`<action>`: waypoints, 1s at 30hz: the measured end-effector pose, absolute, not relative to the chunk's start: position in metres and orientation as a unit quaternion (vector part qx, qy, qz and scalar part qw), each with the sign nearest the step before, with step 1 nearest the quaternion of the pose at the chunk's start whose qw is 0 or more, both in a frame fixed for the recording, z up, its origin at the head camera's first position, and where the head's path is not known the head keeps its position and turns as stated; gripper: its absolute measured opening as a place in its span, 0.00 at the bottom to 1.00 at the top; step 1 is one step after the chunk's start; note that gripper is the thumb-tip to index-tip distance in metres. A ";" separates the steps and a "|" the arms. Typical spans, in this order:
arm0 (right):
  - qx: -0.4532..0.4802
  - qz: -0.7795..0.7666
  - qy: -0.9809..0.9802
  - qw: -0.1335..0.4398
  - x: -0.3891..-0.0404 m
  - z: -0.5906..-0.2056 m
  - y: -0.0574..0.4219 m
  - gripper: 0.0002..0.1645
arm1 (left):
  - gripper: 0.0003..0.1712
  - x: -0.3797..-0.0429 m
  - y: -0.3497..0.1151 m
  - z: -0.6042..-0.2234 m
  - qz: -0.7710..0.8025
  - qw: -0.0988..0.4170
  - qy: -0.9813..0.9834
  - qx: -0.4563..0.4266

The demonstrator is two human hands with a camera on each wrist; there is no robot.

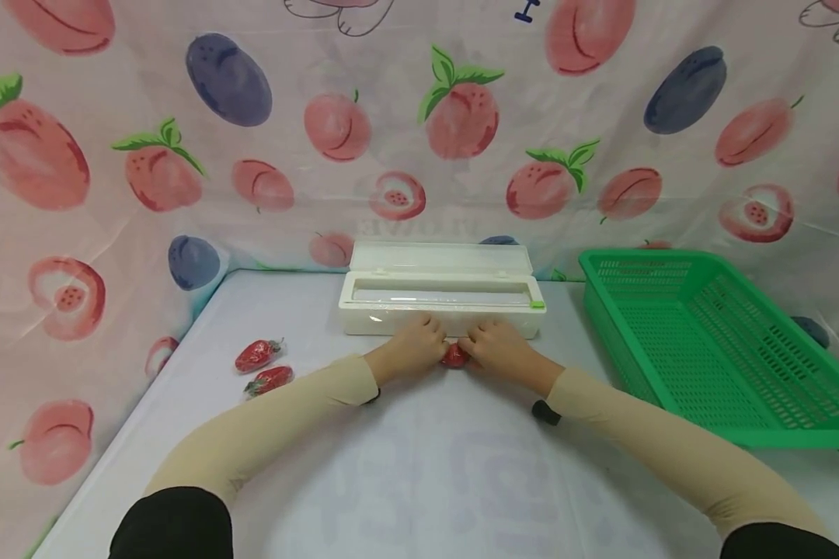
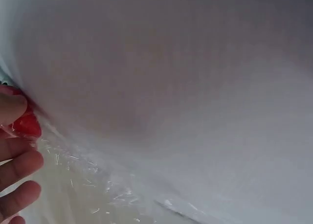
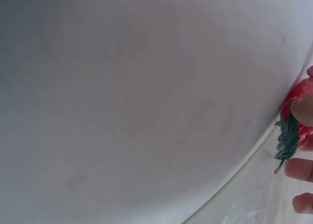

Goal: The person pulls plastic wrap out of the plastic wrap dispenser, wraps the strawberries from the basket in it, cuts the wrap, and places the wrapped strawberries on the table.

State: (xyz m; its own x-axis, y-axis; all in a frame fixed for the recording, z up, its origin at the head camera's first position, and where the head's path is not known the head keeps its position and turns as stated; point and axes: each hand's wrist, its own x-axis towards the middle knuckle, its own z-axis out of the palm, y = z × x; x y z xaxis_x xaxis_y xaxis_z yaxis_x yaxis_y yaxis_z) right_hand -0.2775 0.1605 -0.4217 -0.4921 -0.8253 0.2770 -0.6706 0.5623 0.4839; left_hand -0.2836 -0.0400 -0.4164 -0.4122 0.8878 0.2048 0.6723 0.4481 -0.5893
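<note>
Between both hands, just in front of a white cling film dispenser (image 1: 443, 322), is a red strawberry (image 1: 454, 356). My left hand (image 1: 417, 345) grips its left side; in the left wrist view the thumb presses on the red flesh (image 2: 28, 125), with clear cling film trailing below. My right hand (image 1: 499, 349) pinches the other side. The right wrist view shows its thumb on the strawberry near the green leaves (image 3: 288, 138), with crinkled film around them. The dispenser's lid (image 1: 440, 258) is raised, and film lies over its front.
Two film-wrapped strawberries, one (image 1: 257, 355) behind the other (image 1: 271, 380), lie on the white table (image 1: 419, 481) to the left. On the right stands a green plastic basket (image 1: 653, 380). A fruit-patterned cloth (image 1: 391, 155) hangs behind the table.
</note>
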 end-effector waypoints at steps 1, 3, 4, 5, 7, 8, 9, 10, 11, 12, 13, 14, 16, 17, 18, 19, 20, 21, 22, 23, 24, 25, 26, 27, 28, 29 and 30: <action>0.442 -0.160 -0.849 0.243 -0.274 -0.421 0.161 0.14 | 0.08 -0.281 -0.041 -0.416 0.208 0.251 -0.814 -0.481; 0.445 -0.161 -0.848 0.239 -0.267 -0.420 0.161 0.15 | 0.08 -0.275 -0.042 -0.416 0.198 0.244 -0.816 -0.486; 0.445 -0.162 -0.849 0.235 -0.263 -0.420 0.161 0.15 | 0.08 -0.272 -0.042 -0.416 0.193 0.239 -0.816 -0.489; 0.446 -0.160 -0.850 0.230 -0.258 -0.419 0.161 0.15 | 0.07 -0.269 -0.043 -0.415 0.190 0.234 -0.818 -0.491; 0.445 -0.152 -0.855 0.218 -0.249 -0.418 0.160 0.16 | 0.07 -0.262 -0.044 -0.415 0.179 0.217 -0.823 -0.494; 0.444 -0.147 -0.858 0.212 -0.245 -0.417 0.160 0.17 | 0.07 -0.259 -0.044 -0.415 0.173 0.205 -0.827 -0.494; 0.442 -0.143 -0.861 0.205 -0.240 -0.416 0.160 0.18 | 0.08 -0.256 -0.044 -0.414 0.168 0.192 -0.831 -0.494; 0.441 -0.138 -0.865 0.198 -0.236 -0.415 0.160 0.19 | 0.08 -0.253 -0.045 -0.414 0.164 0.181 -0.835 -0.493; 0.439 -0.134 -0.867 0.192 -0.232 -0.414 0.160 0.21 | 0.09 -0.250 -0.045 -0.414 0.161 0.169 -0.839 -0.491; 0.439 -0.132 -0.869 0.189 -0.229 -0.413 0.160 0.22 | 0.10 -0.248 -0.045 -0.413 0.157 0.159 -0.843 -0.489; 0.438 -0.130 -0.870 0.188 -0.225 -0.412 0.160 0.24 | 0.10 -0.245 -0.045 -0.413 0.157 0.152 -0.845 -0.488; 0.437 -0.127 -0.870 0.188 -0.223 -0.412 0.160 0.25 | 0.10 -0.243 -0.045 -0.413 0.156 0.146 -0.847 -0.487; 0.440 -0.119 -0.869 0.195 -0.218 -0.411 0.160 0.26 | 0.10 -0.239 -0.046 -0.412 0.155 0.140 -0.849 -0.485; 0.441 -0.115 -0.867 0.199 -0.217 -0.412 0.160 0.26 | 0.09 -0.237 -0.046 -0.412 0.155 0.137 -0.850 -0.485; 0.442 -0.111 -0.866 0.205 -0.216 -0.413 0.160 0.25 | 0.09 -0.235 -0.046 -0.411 0.152 0.132 -0.852 -0.483; 0.442 -0.104 -0.866 0.209 -0.215 -0.414 0.161 0.24 | 0.09 -0.234 -0.046 -0.411 0.150 0.128 -0.854 -0.482; 0.442 -0.098 -0.866 0.211 -0.213 -0.414 0.161 0.23 | 0.09 -0.232 -0.046 -0.411 0.147 0.121 -0.857 -0.480; 0.442 -0.093 -0.867 0.212 -0.213 -0.415 0.161 0.22 | 0.09 -0.231 -0.046 -0.410 0.142 0.113 -0.860 -0.477; 0.440 -0.088 -0.868 0.212 -0.212 -0.415 0.161 0.21 | 0.09 -0.230 -0.046 -0.410 0.139 0.106 -0.863 -0.474; 0.438 -0.083 -0.870 0.209 -0.211 -0.415 0.161 0.20 | 0.09 -0.229 -0.046 -0.409 0.134 0.100 -0.866 -0.471; 0.435 -0.078 -0.873 0.205 -0.210 -0.415 0.161 0.19 | 0.10 -0.228 -0.046 -0.408 0.130 0.093 -0.870 -0.467; 0.431 -0.074 -0.877 0.198 -0.209 -0.415 0.161 0.18 | 0.11 -0.227 -0.046 -0.407 0.127 0.088 -0.873 -0.463; 0.427 -0.069 -0.881 0.190 -0.209 -0.415 0.161 0.18 | 0.13 -0.226 -0.046 -0.406 0.125 0.083 -0.875 -0.460; 0.424 -0.065 -0.885 0.180 -0.209 -0.414 0.160 0.18 | 0.14 -0.226 -0.046 -0.405 0.122 0.082 -0.877 -0.458; 0.420 -0.059 -0.890 0.169 -0.208 -0.413 0.160 0.17 | 0.15 -0.225 -0.046 -0.405 0.121 0.080 -0.878 -0.457; 0.416 -0.052 -0.894 0.157 -0.208 -0.413 0.160 0.17 | 0.16 -0.225 -0.046 -0.404 0.119 0.079 -0.878 -0.457; 0.413 -0.044 -0.898 0.145 -0.209 -0.413 0.160 0.17 | 0.17 -0.224 -0.046 -0.404 0.118 0.080 -0.878 -0.458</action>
State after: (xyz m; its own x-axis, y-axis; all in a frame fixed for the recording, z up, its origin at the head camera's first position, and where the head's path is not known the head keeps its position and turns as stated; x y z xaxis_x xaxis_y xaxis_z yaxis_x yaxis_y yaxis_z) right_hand -0.2085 0.1604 -0.4132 -0.6162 -0.7550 0.2243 -0.7296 0.6545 0.1985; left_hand -0.2244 -0.0459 -0.4041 -0.5682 0.8222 0.0326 0.7844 0.5532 -0.2805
